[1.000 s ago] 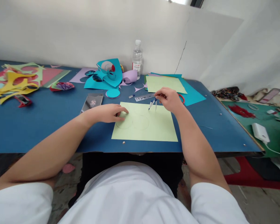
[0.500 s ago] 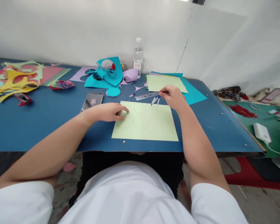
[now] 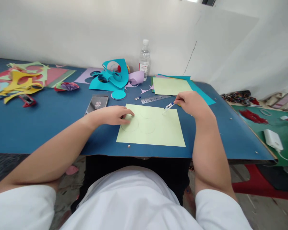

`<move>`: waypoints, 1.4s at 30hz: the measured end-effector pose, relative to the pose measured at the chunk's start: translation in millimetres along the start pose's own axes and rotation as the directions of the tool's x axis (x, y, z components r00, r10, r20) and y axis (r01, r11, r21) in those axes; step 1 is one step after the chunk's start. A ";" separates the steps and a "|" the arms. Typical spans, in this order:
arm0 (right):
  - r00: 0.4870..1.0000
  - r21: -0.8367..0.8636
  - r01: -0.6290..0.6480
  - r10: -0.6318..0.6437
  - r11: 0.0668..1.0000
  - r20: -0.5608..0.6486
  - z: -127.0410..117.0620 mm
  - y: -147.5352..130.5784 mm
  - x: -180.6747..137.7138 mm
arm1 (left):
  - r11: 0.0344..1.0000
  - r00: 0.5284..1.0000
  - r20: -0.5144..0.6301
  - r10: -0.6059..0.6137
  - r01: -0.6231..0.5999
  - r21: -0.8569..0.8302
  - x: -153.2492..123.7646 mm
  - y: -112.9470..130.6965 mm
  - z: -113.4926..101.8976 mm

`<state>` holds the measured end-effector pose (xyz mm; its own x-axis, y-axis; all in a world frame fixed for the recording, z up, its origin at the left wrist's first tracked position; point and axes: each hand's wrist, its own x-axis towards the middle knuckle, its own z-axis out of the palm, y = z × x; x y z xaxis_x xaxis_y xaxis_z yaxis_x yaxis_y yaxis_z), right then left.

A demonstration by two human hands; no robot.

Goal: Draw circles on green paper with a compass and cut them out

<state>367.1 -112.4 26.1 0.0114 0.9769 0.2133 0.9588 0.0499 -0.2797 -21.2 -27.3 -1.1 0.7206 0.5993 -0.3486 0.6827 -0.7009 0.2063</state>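
A pale green paper sheet (image 3: 158,131) with faint drawn circles lies on the blue table (image 3: 50,127) in front of me. My left hand (image 3: 112,115) rests on the sheet's left part, fingers curled and pressing it down. My right hand (image 3: 193,103) is at the sheet's far right corner, pinching a drawing compass (image 3: 168,108) that now lies tilted low, its legs pointing left onto the paper. A clear ruler (image 3: 155,99) lies just beyond the sheet.
A phone (image 3: 97,103) lies left of the sheet, a teal paper disc (image 3: 118,94) and teal cut scraps (image 3: 110,78) behind it. A water bottle (image 3: 144,60) stands by the wall. Green and teal sheets (image 3: 172,86) lie far right, yellow scraps (image 3: 19,81) far left. A green table (image 3: 273,127) adjoins on the right.
My right hand has moved right and away from the circles, carrying the compass from upright to nearly flat at the sheet's far right corner. My left hand has stayed on the paper.
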 end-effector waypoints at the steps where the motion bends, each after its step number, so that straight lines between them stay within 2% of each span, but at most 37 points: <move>1: 1.000 -0.015 0.008 -0.008 1.000 0.012 -1.6 0.3 -1.4 | 1.000 1.000 -0.001 -0.001 0.001 0.002 0.1 -0.2 0.2; 5: 0.999 -0.048 0.043 -0.042 0.998 0.032 -5.1 -2.2 -4.5 | 1.000 1.000 -0.008 0.007 -0.007 0.006 -0.1 0.0 0.6; 10: 0.993 0.005 0.108 -0.108 0.994 0.053 -3.5 -12.2 -5.5 | 1.000 1.000 0.004 -0.004 0.004 0.019 -0.8 2.3 0.1; 22: 0.981 0.106 0.190 -0.192 0.976 0.011 15.0 -24.1 1.2 | 1.000 1.000 0.001 0.005 -0.005 -0.005 1.2 -1.0 0.5; 30: 0.988 0.133 0.153 -0.149 0.979 -0.039 25.7 -33.9 3.4 | 1.000 1.000 -0.021 0.023 -0.023 -0.015 2.0 -6.2 2.1; 37: 0.986 0.136 0.161 -0.165 0.978 0.023 12.3 -24.0 -3.0 | 1.000 1.000 -0.012 0.016 -0.016 -0.011 0.8 -3.1 1.3; 42: 0.996 0.102 0.067 -0.073 0.993 0.060 -0.3 -16.8 -5.9 | 1.000 1.000 -0.005 0.004 -0.005 -0.014 0.0 -2.2 1.2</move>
<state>351.0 -119.0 29.9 -0.0759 0.9813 0.1767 0.9235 0.1360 -0.3587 -22.9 -26.2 -2.6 0.7242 0.5981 -0.3432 0.6811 -0.6983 0.2203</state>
